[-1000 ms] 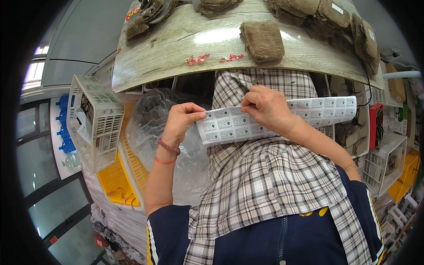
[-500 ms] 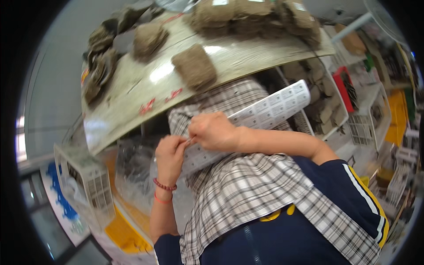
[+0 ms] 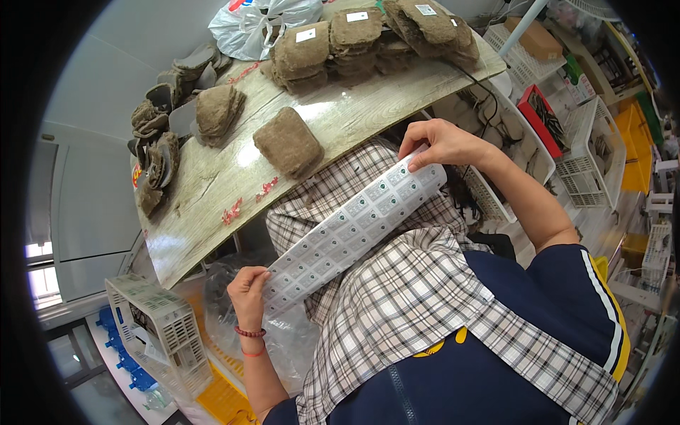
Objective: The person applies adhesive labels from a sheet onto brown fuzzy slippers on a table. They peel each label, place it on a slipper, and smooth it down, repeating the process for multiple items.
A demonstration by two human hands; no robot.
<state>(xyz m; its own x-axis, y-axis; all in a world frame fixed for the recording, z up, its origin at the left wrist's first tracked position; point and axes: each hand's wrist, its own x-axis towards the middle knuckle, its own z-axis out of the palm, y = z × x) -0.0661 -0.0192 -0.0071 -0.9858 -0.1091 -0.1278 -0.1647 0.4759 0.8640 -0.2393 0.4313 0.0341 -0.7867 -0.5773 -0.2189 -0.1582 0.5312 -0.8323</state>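
Observation:
A long sheet of small printed stickers [image 3: 354,230] stretches slantwise across my lap, over the checked apron [image 3: 397,304]. My left hand [image 3: 248,292] pinches its lower left end between thumb and fingers. At the upper right end my right hand [image 3: 438,144] grips the sheet's edge, thumb on the near face; this end curls over. Just beyond the sheet, on the wood-patterned table [image 3: 212,173], lies a single brown fuzzy pad [image 3: 287,142] with rounded corners.
Stacks of similar pads, some with white labels [image 3: 305,35], line the table's far edge beside a white plastic bag [image 3: 258,28]. Curved dark pieces [image 3: 166,159] pile up at the left. Plastic crates [image 3: 159,326] flank me, and a red box [image 3: 542,120] stands at right.
My hands, close together at the sheet's left part before, are now apart. The right hand has moved up and right to the far end; the left has shifted slightly down and left.

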